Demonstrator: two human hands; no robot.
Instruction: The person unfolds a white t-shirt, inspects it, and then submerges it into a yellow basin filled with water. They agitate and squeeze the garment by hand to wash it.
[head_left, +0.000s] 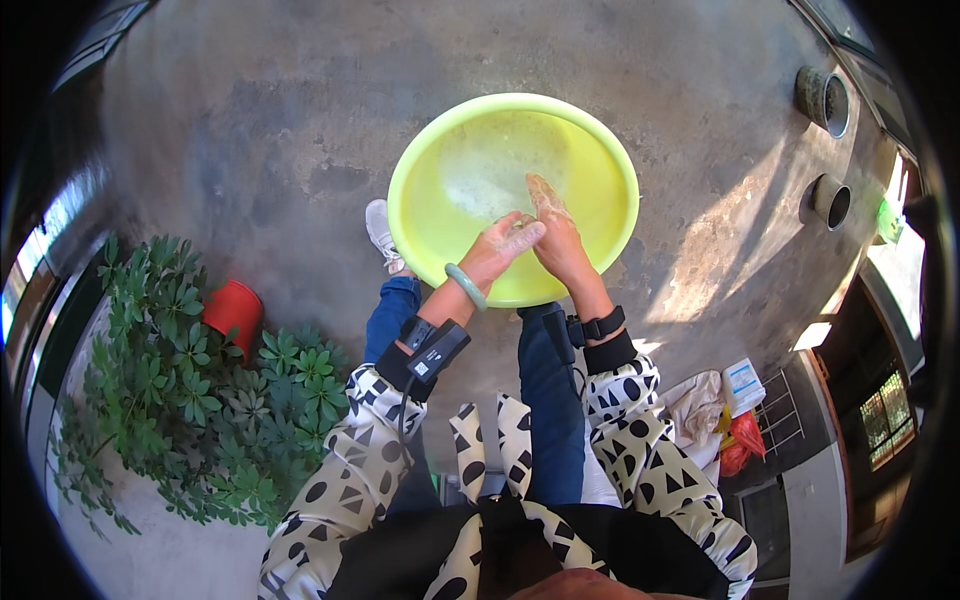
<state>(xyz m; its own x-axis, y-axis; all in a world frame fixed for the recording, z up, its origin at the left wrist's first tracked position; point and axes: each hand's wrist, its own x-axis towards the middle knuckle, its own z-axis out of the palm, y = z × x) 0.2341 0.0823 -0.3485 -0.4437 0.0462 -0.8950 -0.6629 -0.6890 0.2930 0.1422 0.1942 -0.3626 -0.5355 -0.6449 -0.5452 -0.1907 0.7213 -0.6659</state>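
A yellow-green plastic basin (628, 202) sits in front of me, with water and whitish suds (480, 176) inside it. Over its near half, my left hand (501, 244) meets my right hand (556, 229) near the thumbs. Soapy foam coats the fingers of my right hand, which are stretched out towards the far rim. On my left hand the thumb is wet with lather and the fingers are bent, partly hidden from view. No object shows between the hands. A pale green bangle (466, 286) circles my left wrist.
Leafy green plants (195, 375) and a red bucket (234, 315) stand to the left. Two pots (823, 101) are on the concrete floor (300, 112) at the right. A metal rack (784, 412), red plastic bags (742, 442) and a white package (742, 386) lie nearer, on the right.
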